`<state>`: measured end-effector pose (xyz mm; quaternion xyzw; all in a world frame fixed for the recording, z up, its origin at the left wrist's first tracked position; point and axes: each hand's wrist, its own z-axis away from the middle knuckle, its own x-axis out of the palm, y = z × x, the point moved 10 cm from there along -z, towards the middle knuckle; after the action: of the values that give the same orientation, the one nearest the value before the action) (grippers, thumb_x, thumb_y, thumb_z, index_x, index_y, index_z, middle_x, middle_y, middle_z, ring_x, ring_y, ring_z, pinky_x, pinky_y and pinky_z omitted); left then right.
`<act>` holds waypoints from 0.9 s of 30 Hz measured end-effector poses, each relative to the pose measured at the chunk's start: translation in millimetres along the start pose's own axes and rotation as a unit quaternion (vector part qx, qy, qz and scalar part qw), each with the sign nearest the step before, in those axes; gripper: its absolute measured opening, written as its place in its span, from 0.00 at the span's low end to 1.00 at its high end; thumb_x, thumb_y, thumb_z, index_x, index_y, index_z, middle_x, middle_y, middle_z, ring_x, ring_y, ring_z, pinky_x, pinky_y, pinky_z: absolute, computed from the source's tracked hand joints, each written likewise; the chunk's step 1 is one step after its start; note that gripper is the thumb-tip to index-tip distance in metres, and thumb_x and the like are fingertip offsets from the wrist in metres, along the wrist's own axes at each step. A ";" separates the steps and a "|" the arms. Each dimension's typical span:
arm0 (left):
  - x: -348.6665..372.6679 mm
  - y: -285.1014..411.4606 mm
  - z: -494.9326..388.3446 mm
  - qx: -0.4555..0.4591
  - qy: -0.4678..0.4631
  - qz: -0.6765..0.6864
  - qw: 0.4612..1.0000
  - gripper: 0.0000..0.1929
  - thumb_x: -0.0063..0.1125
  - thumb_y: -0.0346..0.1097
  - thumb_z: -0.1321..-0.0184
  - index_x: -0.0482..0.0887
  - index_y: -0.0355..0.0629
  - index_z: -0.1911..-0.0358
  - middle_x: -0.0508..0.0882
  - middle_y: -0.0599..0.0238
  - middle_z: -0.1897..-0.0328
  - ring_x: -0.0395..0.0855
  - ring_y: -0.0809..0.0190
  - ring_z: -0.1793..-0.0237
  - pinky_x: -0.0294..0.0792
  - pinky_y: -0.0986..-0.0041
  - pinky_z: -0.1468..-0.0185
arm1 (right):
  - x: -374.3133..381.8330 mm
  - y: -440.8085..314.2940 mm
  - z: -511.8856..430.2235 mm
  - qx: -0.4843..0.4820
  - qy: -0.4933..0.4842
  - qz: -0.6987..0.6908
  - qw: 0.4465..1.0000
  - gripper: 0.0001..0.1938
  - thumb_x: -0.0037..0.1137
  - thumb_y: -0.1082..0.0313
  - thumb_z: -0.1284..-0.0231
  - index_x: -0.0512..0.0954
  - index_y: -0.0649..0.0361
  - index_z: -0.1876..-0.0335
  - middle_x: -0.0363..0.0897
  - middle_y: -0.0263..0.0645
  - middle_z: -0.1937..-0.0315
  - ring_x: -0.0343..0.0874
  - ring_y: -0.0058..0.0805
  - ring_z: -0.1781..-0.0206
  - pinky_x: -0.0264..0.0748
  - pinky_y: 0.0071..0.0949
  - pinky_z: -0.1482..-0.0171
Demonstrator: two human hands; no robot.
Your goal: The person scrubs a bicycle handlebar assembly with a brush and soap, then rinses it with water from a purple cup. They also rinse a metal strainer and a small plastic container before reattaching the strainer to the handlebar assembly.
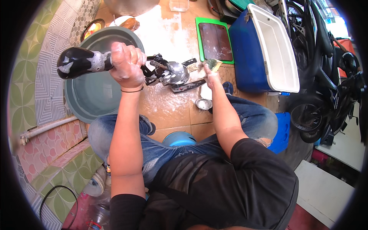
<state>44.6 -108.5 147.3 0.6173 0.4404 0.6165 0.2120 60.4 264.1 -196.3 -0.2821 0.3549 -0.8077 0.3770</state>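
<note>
My left hand (127,64) is closed around the neck of a black device (75,62), held partly over a grey plastic basin (99,95) with water in it. The device has a bulb-shaped end, a jointed metal mechanism (165,74), a round grey part and black legs. White suds cling to it. My right hand (212,77) grips a green and yellow scouring sponge (213,64) beside the legs at the device's far end. Near my right foot, a small metal bowl (203,104) holds something white.
A green-framed board (217,40) lies on the wet, sudsy tiles (166,106). Beside it stands a blue cooler box (250,54) with a white lining. Motorcycles (322,72) are parked at the right. A tiled wall (49,66) and pipe (51,126) run along the left.
</note>
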 end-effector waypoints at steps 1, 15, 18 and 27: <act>0.5 -0.3 0.0 -0.001 -0.004 0.001 1.000 0.28 0.41 0.60 0.31 0.55 0.52 0.85 0.53 0.73 0.90 0.50 0.69 0.86 0.50 0.73 0.77 | -4.4 5.4 -4.1 0.033 0.011 -0.035 0.999 0.17 0.67 0.61 0.39 0.77 0.56 0.48 0.80 0.37 0.53 0.79 0.37 0.49 0.74 0.53 0.45; 3.9 2.1 -0.7 0.003 -0.021 -0.003 1.000 0.29 0.42 0.61 0.32 0.54 0.52 0.85 0.53 0.73 0.89 0.49 0.69 0.86 0.49 0.73 0.77 | -15.1 -24.9 -44.7 -0.019 -0.027 -0.148 0.988 0.03 0.49 0.77 0.42 0.71 0.68 0.64 0.68 0.45 0.66 0.75 0.39 0.63 0.82 0.50 0.47; 2.1 0.2 -0.7 -0.002 -0.023 0.005 1.000 0.29 0.41 0.61 0.32 0.54 0.52 0.85 0.53 0.73 0.89 0.50 0.69 0.86 0.50 0.73 0.77 | -67.3 -12.5 -53.9 0.004 0.113 0.149 0.982 0.16 0.54 0.55 0.40 0.80 0.63 0.63 0.76 0.42 0.72 0.79 0.37 0.63 0.82 0.42 0.58; -9.4 8.3 -0.4 0.003 -0.047 0.052 0.998 0.28 0.39 0.60 0.30 0.57 0.53 0.86 0.56 0.74 0.91 0.54 0.69 0.88 0.54 0.73 0.77 | -118.6 47.2 -20.1 0.052 0.197 0.587 0.783 0.17 0.51 0.66 0.41 0.82 0.65 0.50 0.79 0.54 0.44 0.78 0.46 0.39 0.75 0.37 0.40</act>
<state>48.0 -120.6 148.6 0.6682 0.3994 0.5955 0.1985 131.1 345.4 -267.5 0.1666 0.4756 -0.4855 0.7144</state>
